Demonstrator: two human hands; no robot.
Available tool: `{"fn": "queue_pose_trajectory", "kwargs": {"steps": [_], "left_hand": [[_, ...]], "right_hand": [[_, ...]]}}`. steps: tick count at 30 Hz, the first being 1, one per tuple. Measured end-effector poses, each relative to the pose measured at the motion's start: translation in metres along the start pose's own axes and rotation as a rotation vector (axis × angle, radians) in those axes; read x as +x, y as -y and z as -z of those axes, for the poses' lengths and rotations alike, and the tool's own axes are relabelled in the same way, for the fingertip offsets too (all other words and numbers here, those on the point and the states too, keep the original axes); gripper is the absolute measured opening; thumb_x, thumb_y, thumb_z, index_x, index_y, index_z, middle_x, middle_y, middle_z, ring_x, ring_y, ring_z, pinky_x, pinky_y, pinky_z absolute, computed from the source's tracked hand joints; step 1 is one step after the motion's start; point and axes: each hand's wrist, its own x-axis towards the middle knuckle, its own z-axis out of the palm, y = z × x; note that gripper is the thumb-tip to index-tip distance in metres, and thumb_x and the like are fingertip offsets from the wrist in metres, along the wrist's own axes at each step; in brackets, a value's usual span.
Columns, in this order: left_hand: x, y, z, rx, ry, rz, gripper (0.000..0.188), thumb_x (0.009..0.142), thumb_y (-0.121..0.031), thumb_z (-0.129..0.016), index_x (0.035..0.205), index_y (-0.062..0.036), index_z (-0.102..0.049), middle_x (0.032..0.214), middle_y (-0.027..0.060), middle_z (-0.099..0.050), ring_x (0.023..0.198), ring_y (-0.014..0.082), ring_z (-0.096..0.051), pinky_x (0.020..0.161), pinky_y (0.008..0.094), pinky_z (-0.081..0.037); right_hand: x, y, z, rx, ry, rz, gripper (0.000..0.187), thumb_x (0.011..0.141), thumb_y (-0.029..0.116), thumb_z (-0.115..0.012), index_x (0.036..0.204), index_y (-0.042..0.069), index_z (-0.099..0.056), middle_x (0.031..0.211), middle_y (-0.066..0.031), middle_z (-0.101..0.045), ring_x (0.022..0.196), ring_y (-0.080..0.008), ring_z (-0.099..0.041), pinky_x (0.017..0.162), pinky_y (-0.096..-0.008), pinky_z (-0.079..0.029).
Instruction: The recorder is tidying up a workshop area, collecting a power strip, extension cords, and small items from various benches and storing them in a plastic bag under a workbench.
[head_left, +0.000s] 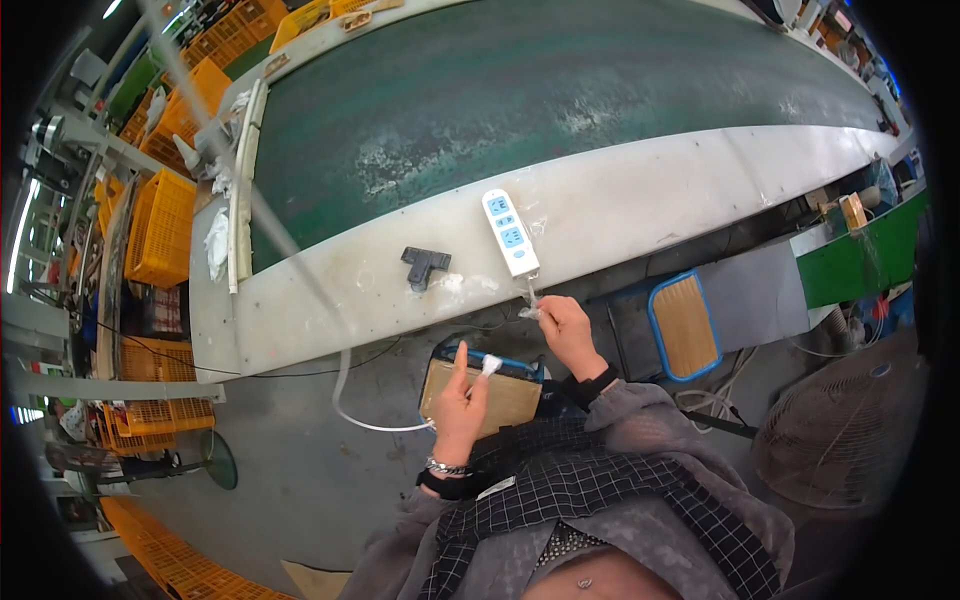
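A white power strip with light blue socket panels lies on the pale ledge of the workbench. My right hand is just off the ledge's near edge, its fingers pinched on a crumpled clear plastic piece by the strip's lower end. Whether the plastic is joined to the strip cannot be made out. Lower and to the left, my left hand holds a white plug-like piece, index finger pointing up. A white cord runs from this hand toward the left. Left of the strip rests a black T-shaped part.
Beyond the pale ledge stretches a worn green belt surface. Two wooden-topped stools with blue frames, one at right, stand below the edge. Yellow crates are stacked at left. A large fan stands at right.
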Motion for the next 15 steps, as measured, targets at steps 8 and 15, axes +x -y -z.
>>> {"fn": "queue_pose_trajectory", "kwargs": {"steps": [8, 15], "left_hand": [[0.056, 0.053, -0.075, 0.27, 0.072, -0.295, 0.022, 0.081, -0.027, -0.061, 0.093, -0.0087, -0.064, 0.086, 0.0122, -0.061, 0.075, 0.0327, -0.06, 0.064, 0.042, -0.047], [0.101, 0.072, -0.133, -0.188, 0.196, 0.0, 0.026, 0.085, -0.03, -0.057, 0.094, -0.0054, -0.061, 0.081, 0.013, -0.061, 0.069, 0.0286, -0.059, 0.064, 0.036, -0.046]], "right_hand": [[0.008, 0.016, -0.005, 0.038, 0.05, -0.047, 0.007, 0.076, 0.007, -0.062, 0.082, 0.004, -0.064, 0.079, -0.0079, -0.063, 0.077, -0.0261, -0.055, 0.069, -0.0343, -0.046], [0.019, 0.026, -0.006, 0.137, 0.026, -0.145, 0.009, 0.078, 0.011, -0.062, 0.081, 0.003, -0.064, 0.076, -0.0102, -0.062, 0.076, -0.0254, -0.054, 0.068, -0.0337, -0.045]]}}
